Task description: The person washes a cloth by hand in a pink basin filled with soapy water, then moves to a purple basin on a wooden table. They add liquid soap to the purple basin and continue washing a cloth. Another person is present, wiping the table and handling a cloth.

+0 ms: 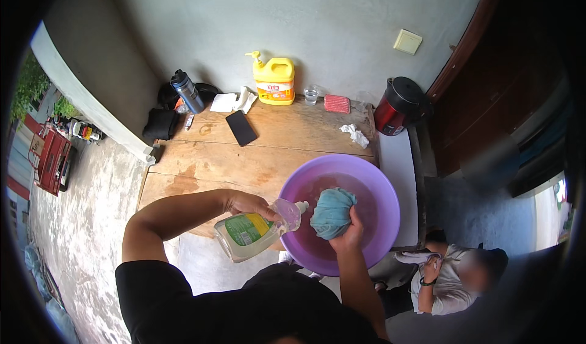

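My left hand (254,205) grips a clear plastic dish soap bottle (245,234) by its neck. The bottle is tilted, and its white nozzle points right, towards a bunched light blue cloth (333,212). Whether liquid is leaving the nozzle I cannot tell. In my right hand (350,234) the cloth is held as a rounded bundle, with its lower right side against my fingers and palm. Both cloth and hand are over a purple plastic basin (387,197) holding cloudy water (336,179).
On the wooden table (206,161) are a phone (241,128), a yellow detergent jug (274,80), a blue bottle (187,92), a glass of water (311,96), a red sponge (337,104) and crumpled tissue (355,135). A red kettle (396,108) stands right; a person (451,275) sits at lower right.
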Demonstrator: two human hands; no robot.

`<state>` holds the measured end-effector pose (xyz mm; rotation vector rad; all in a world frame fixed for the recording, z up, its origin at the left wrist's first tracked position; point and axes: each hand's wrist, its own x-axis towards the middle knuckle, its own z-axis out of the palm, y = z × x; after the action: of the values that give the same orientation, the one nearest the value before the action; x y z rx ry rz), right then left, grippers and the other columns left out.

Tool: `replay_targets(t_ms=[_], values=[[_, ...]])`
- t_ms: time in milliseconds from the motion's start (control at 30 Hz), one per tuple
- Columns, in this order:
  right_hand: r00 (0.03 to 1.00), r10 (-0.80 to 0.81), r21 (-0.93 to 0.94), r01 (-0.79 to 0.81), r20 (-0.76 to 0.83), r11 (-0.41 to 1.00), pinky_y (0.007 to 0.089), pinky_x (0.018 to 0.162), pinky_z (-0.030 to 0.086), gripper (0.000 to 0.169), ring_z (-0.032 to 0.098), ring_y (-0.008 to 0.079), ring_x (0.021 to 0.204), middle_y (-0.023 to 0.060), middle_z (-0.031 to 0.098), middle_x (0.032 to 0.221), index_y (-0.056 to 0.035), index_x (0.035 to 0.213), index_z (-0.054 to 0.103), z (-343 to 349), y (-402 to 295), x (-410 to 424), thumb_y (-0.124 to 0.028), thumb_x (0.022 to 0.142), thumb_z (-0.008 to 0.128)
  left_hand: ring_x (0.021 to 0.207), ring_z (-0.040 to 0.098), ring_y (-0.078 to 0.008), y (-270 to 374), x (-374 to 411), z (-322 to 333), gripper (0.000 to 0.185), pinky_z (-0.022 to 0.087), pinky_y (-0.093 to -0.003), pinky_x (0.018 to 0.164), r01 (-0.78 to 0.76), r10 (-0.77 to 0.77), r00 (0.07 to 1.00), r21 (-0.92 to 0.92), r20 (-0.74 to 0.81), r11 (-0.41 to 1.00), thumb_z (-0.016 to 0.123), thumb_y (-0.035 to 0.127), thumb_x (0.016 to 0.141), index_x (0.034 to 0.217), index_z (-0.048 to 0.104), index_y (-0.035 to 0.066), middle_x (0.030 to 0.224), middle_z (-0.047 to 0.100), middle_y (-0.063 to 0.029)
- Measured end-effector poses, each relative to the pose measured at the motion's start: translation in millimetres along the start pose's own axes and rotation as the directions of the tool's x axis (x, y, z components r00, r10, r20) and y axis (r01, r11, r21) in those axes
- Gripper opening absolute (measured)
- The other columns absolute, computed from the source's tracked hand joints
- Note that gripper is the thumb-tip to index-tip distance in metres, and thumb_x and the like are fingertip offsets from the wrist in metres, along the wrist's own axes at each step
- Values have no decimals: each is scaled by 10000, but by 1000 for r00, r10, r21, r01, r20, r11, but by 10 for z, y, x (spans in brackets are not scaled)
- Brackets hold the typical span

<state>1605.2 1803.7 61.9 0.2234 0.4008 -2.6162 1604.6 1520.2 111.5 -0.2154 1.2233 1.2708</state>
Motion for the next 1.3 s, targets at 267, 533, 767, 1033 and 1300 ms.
replay_targets(t_ms=[267,533,767,1033,1300], values=[[999,6,-1,-6,-53,1000,510,938,372,515,473,335,1124,152,467,1243,-6,1289,360,-160,-80,151,-362,919,326,1017,519,-144,55,-642,-264,583,397,-290,906,-648,706,700,320,-109,692,738,172,729,1218,455,28,1089,566,-40],[975,-13,62,27,-223,998,508,945,364,503,478,335,1113,153,479,1229,-7,1274,383,-392,-55,289,-359,918,330,1083,495,-150,434,-658,-957,639,379,-319,953,-822,891,298,382,-342,421,776,80,660,1209,450,60,1143,551,-34],[942,-41,-30,33,-333,999,512,952,354,473,481,344,1109,145,489,1220,-30,1247,426,-438,-10,390,-358,922,325,1093,483,-163,1028,239,-2265,713,367,-315,965,-803,921,46,534,-388,265,792,94,642,1248,418,59,1151,546,-43],[944,-26,16,33,-329,999,491,927,379,446,504,323,1055,124,516,1171,-39,1224,445,-566,-7,457,-345,909,367,1175,413,-200,1168,385,-2601,776,322,-334,1002,-674,891,60,640,-449,368,744,22,628,1295,350,68,1245,461,-89],[926,-64,-58,45,-372,997,504,946,359,490,479,334,1095,138,490,1210,-39,1260,411,-505,9,539,-352,883,400,1012,451,-351,747,327,-3533,446,395,-407,867,45,638,-480,709,-602,704,567,12,634,1066,507,107,1045,516,-139]])
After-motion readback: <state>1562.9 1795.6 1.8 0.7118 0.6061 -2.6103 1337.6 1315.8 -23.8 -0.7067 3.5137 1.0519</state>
